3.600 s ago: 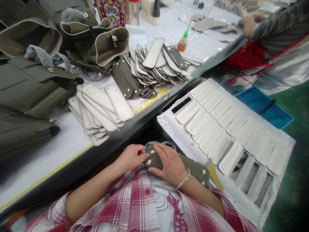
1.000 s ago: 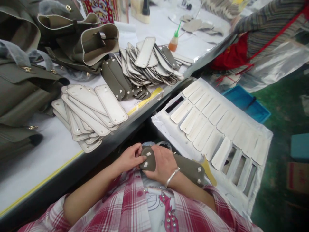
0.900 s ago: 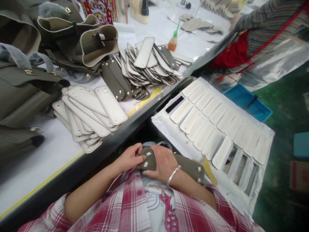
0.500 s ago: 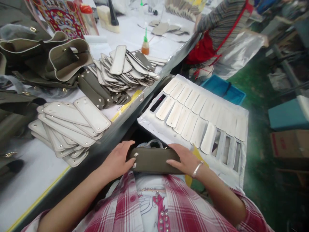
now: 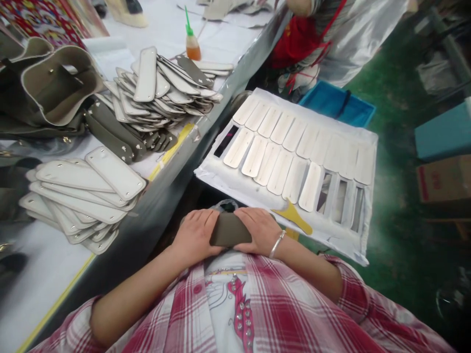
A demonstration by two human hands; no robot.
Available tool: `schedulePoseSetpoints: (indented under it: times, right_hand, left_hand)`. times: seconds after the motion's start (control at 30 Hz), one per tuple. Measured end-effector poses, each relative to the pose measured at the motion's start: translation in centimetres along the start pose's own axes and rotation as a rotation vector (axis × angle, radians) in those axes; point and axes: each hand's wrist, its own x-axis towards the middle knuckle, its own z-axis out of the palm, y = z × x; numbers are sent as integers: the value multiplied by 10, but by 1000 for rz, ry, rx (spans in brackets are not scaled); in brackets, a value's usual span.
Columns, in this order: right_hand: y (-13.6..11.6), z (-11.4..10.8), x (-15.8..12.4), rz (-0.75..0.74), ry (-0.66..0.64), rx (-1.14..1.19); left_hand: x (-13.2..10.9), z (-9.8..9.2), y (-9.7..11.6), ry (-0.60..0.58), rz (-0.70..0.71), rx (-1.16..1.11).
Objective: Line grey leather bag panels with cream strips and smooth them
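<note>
My left hand (image 5: 198,230) and my right hand (image 5: 259,228) are wrapped over the two ends of an olive leather bag panel (image 5: 230,229), close to my body. Thumbs lie along the near edge and fingers over the far edge, so only the panel's plain middle shows. Just beyond it, clear plastic wrap (image 5: 227,205) pokes up from something dark that I cannot make out. To the right of my hands, a yellow flat spreader (image 5: 294,215) rests on the near edge of a white-covered board (image 5: 235,186).
Rows of pale rounded strips (image 5: 279,181) cover much of the board. On the left table lie a fanned stack of pale panels (image 5: 84,191), a larger pile (image 5: 162,98), olive bags (image 5: 59,88) and a glue bottle (image 5: 192,46). A blue bin (image 5: 336,105) and a person's arm (image 5: 301,6) are beyond.
Both hands have slid inward over the panel, covering its ends and the small pale metal tabs on its left end. The view has shifted, bringing the yellow spreader into plain sight.
</note>
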Motion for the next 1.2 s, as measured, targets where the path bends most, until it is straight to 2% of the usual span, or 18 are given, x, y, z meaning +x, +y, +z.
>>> schedulePoseSetpoints:
  times: [0.37, 0.6, 0.8, 0.97, 1.2]
  right_hand:
    - [2, 4, -5, -21, 28, 21]
    - [-7, 3, 0, 97, 42, -36]
    - [-6, 9, -6, -8, 54, -134]
    - [-5, 12, -4, -30, -21, -225]
    - [-6, 3, -17, -70, -62, -289]
  left_hand:
    - [0, -3, 5, -19, 14, 11]
    - [-1, -5, 3, -24, 28, 12]
    - [-3, -3, 6, -60, 84, 114]
    - [2, 3, 9, -85, 129, 191]
    - [-9, 0, -3, -76, 244, 257]
